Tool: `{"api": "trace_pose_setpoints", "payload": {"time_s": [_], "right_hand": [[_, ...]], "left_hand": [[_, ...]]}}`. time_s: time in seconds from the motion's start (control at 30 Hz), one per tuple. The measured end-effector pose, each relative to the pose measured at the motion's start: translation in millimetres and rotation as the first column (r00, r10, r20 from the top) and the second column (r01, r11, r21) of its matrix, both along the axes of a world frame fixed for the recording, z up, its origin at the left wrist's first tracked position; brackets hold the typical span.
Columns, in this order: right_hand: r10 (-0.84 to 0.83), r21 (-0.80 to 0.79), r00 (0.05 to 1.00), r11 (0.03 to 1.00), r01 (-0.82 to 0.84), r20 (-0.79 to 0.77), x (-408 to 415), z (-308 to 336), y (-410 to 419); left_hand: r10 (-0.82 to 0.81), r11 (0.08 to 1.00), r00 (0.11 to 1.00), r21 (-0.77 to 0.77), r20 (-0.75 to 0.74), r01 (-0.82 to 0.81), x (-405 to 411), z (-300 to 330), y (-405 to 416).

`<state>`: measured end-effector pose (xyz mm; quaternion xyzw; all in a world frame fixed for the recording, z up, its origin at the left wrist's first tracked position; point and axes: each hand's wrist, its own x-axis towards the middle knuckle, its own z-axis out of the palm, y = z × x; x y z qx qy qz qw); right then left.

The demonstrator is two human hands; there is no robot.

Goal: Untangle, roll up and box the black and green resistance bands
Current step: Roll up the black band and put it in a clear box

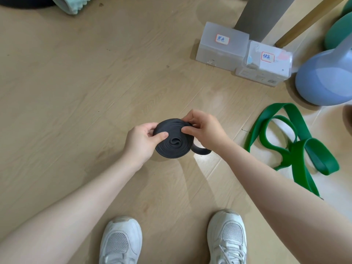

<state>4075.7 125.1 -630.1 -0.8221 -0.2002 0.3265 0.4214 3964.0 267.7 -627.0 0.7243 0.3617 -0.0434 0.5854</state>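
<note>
**Black band coiled in both hands, green band loose on the floor**

I hold the black band (174,142) as a flat spiral coil between my two hands, above the wooden floor (80,88). My left hand (142,141) grips the coil's left edge: the thumb presses on the upper face and the fingers curl around the rim. My right hand (204,128) pinches the coil's far right edge, thumb on the face and fingers curled over the top. A short tail of the black band leaves the coil at its near right side and passes under my right wrist; its end is hidden there.

The green band (297,147) lies on the floor to the right of my right hand, well apart from it. It is not rolled; its loops overlap and cross one another, and one strip runs toward me under my right forearm.

Two translucent boxes stand on the floor beyond my right hand, touching side by side. The left box (222,48) carries a red-bordered label with handwriting; the right box (264,63) carries a similar label. Both lids are closed.

A blue kettlebell (323,80) rests just right of the right box. My white shoes (122,242) are below my forearms, nearest to me.
</note>
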Motion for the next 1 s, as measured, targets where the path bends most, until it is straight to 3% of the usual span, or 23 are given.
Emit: {"api": "trace_pose_setpoints", "payload": {"time_s": [0.13, 0.27, 0.33, 0.47, 0.6, 0.7, 0.77, 0.83, 1.0], "right_hand": [[0.214, -0.128, 0.968, 0.972, -0.198, 0.131, -2, 2, -2], [0.466, -0.261, 0.836, 0.879, -0.4, 0.289, -15, 5, 5], [0.438, -0.25, 0.852, 0.893, -0.375, 0.288, -17, 6, 8], [0.336, -0.221, 0.911, 0.932, -0.286, 0.239, -14, 5, 7], [0.18, -0.104, 0.97, 0.981, -0.164, 0.165, -4, 12, 3], [0.183, -0.063, 0.973, 0.982, -0.176, 0.142, 6, 18, -1], [0.306, -0.2, 0.909, 0.946, -0.256, 0.284, 6, 18, -3], [0.378, -0.362, 0.803, 0.906, -0.219, 0.462, 3, 14, -6], [0.346, -0.358, 0.631, 0.927, -0.115, 0.694, 1, 7, -1]], "left_hand": [[-0.268, 0.963, 0.947, -0.081, -0.176, 0.258, -2, 0, 12], [-0.464, 0.885, 0.863, -0.051, -0.199, 0.464, 13, 12, 13], [-0.499, 0.856, 0.835, 0.019, -0.23, 0.517, 20, 15, 13], [-0.537, 0.834, 0.814, 0.002, -0.221, 0.551, 26, 14, 16], [-0.465, 0.882, 0.875, 0.013, -0.132, 0.471, 28, 15, 13], [-0.35, 0.937, 0.935, -0.039, -0.057, 0.348, 29, 18, 12], [-0.3, 0.954, 0.953, -0.035, -0.038, 0.299, 32, 20, 12], [-0.318, 0.946, 0.947, 0.043, -0.05, 0.321, 34, 22, 10], [-0.401, 0.843, 0.91, 0.348, -0.104, 0.411, 41, 27, 6]]}}
